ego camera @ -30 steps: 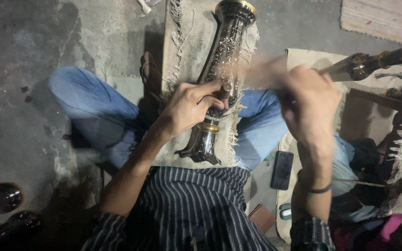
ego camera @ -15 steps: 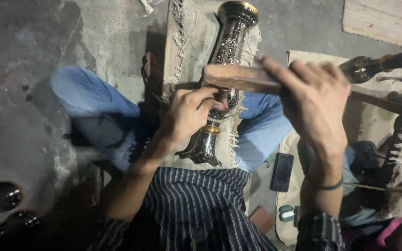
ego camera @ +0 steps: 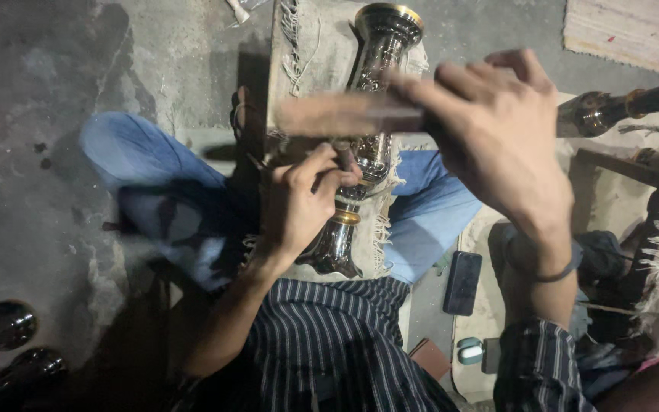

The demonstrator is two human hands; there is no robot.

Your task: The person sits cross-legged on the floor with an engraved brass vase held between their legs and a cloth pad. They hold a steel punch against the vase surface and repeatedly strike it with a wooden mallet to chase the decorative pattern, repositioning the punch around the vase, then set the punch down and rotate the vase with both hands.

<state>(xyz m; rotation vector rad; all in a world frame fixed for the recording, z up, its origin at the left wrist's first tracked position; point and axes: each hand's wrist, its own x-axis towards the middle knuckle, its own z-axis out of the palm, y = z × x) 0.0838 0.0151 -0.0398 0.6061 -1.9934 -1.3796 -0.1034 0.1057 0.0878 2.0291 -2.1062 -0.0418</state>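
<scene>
Your right hand has raised the wooden mallet higher than half a second ago, fingers wrapped round it; it blurs above the metal vase, which lies along the cloth-covered board between your knees; your left hand pinches a small punch against the vase; judged mid-stroke.

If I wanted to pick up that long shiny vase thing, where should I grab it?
Probably at the narrow waist of the shiny metal vase, above the left hand, coming from the side. It lies lengthwise on the fringed cloth, so the slim middle fits a hand better than the flared ends. The right hand holds a wooden block over that spot, so wait for it to clear.
</scene>
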